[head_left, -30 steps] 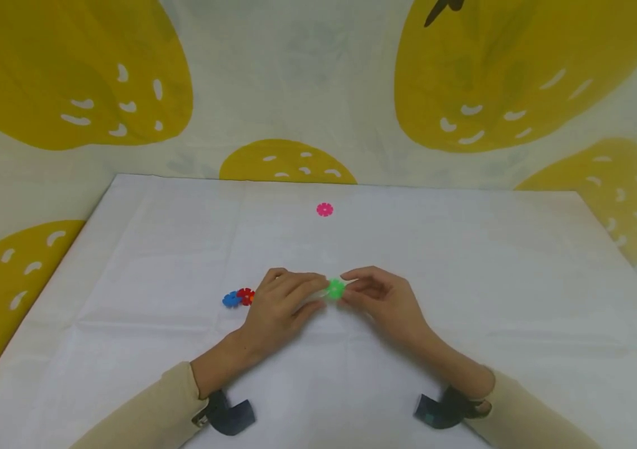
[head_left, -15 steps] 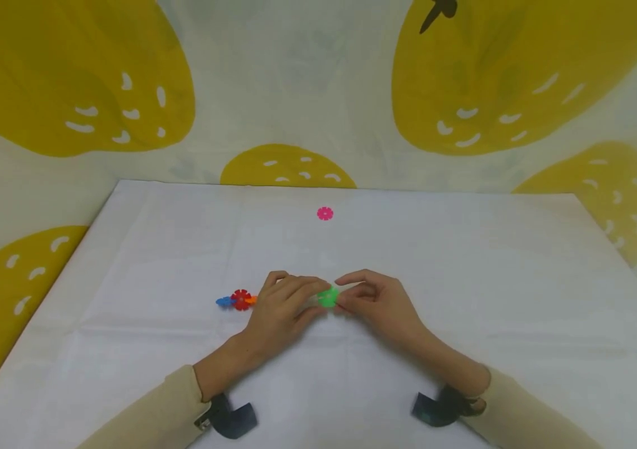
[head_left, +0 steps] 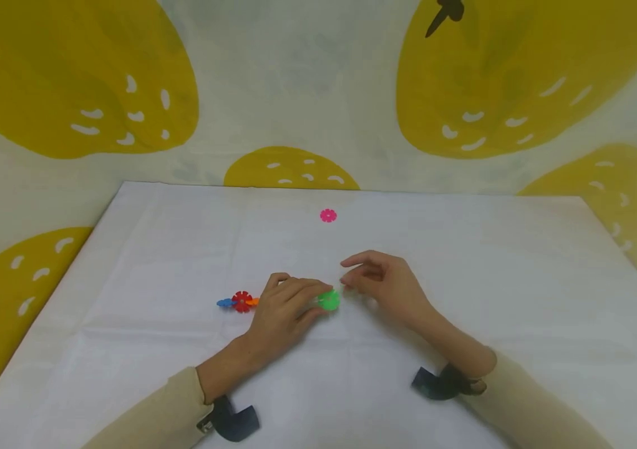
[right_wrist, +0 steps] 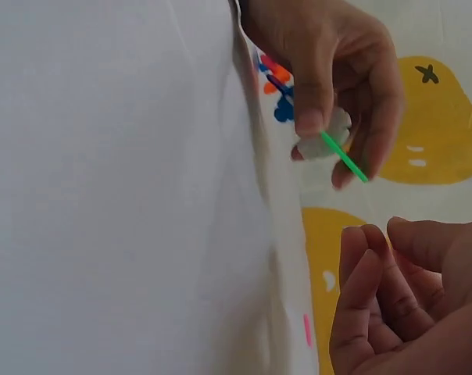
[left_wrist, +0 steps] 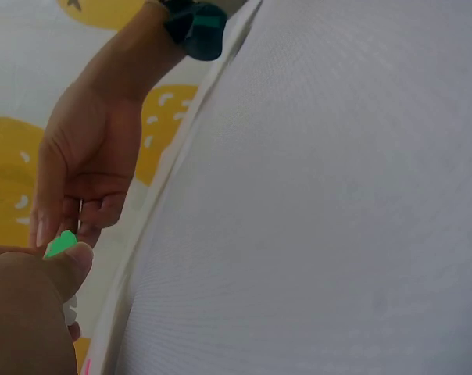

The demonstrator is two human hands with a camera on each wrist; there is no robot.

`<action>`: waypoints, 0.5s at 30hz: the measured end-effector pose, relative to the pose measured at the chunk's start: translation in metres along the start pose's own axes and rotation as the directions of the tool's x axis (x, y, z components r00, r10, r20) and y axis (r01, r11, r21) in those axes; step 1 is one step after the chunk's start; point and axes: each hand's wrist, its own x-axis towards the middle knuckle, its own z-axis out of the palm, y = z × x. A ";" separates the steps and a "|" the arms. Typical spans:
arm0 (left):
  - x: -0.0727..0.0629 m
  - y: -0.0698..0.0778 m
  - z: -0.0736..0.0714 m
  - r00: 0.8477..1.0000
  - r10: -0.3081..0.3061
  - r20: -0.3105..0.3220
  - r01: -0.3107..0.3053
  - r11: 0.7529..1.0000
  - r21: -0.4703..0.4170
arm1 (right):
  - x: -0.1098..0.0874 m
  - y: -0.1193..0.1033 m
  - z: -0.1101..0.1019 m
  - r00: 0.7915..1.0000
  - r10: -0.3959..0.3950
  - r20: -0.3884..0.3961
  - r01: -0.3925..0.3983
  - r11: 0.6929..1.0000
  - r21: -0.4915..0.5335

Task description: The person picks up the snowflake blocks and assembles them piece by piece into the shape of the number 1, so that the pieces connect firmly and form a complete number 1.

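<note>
My left hand (head_left: pixel 283 307) grips a chain of interlocking flower-shaped plastic discs between thumb and fingers. The green disc (head_left: pixel 329 300) sticks out at its right end, slotted to a whitish disc (right_wrist: pixel 331 139) under the thumb in the right wrist view. Left of the hand show a blue disc (head_left: pixel 225 303), a red disc (head_left: pixel 242 302) and part of an orange disc (head_left: pixel 253 302); the hand hides the middle of the chain. A dark blue disc (right_wrist: pixel 284 109) also shows in the right wrist view. My right hand (head_left: pixel 390 284) hovers just right of the green disc, fingers loosely bent, holding nothing.
A single pink disc (head_left: pixel 328 215) lies flat near the far edge of the white-covered table (head_left: pixel 492 268). Behind the table hangs a pale cloth (head_left: pixel 296 75) with large yellow shapes. Each wrist wears a dark strap-like mount (head_left: pixel 234 424).
My right hand first pinched the green disc, then let go and moved up and right. The left hand kept its grip, and the chain's blue and red discs turned.
</note>
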 end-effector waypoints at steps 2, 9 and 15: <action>0.000 0.000 0.000 1.000 -0.004 0.009 0.004 1.000 -0.002 | 0.011 -0.001 -0.004 1.000 -0.016 -0.025 0.016 1.000 0.005; 0.002 0.000 0.000 1.000 -0.007 0.011 0.007 1.000 -0.002 | 0.049 0.002 -0.011 0.995 -0.019 -0.096 0.021 1.000 0.011; 0.002 0.000 0.000 1.000 -0.009 0.008 0.009 1.000 0.005 | 0.075 0.007 -0.009 0.992 -0.045 -0.117 0.041 0.998 -0.041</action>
